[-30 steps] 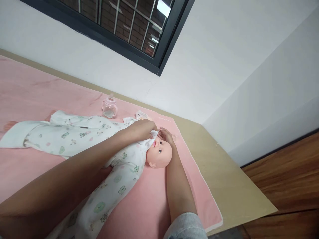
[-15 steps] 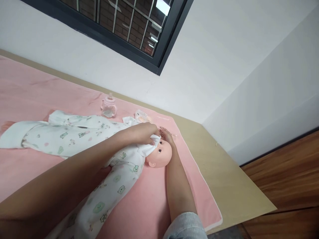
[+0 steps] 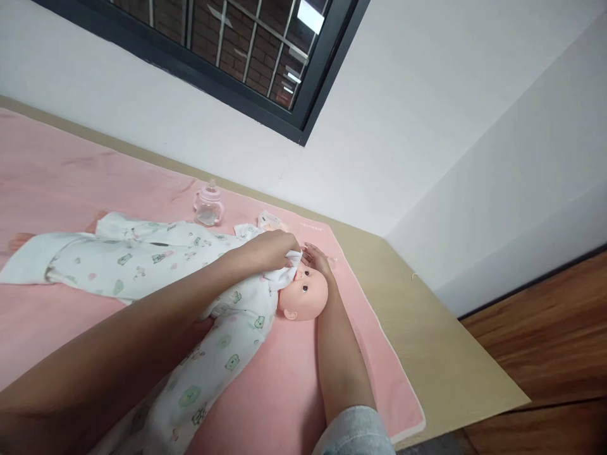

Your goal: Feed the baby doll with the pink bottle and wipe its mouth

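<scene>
A baby doll (image 3: 308,300) in white printed clothes (image 3: 142,259) lies on its back, its head to the right. My left hand (image 3: 274,249) is closed on a white cloth (image 3: 283,275) at the doll's chin and mouth; whether the cloth belongs to the clothes I cannot tell. Beyond the far side of the doll's head, my right hand (image 3: 317,259) has its fingers stretched out, with the forearm passing close by the crown. The doll's head hides part of that hand. Below my left forearm, a printed sleeve reaches toward me.
A pink feeding bottle (image 3: 208,203) with handles stands beyond the doll. Near it lies a small clear packet (image 3: 270,220). The pink mat (image 3: 265,385) covers most of the wooden table (image 3: 417,328), which meets a white wall (image 3: 360,164) under a dark-framed window (image 3: 303,120).
My left hand has drawn the white cloth slightly down and left, so more of the doll's mouth area shows. My right hand stays nearly where it was.
</scene>
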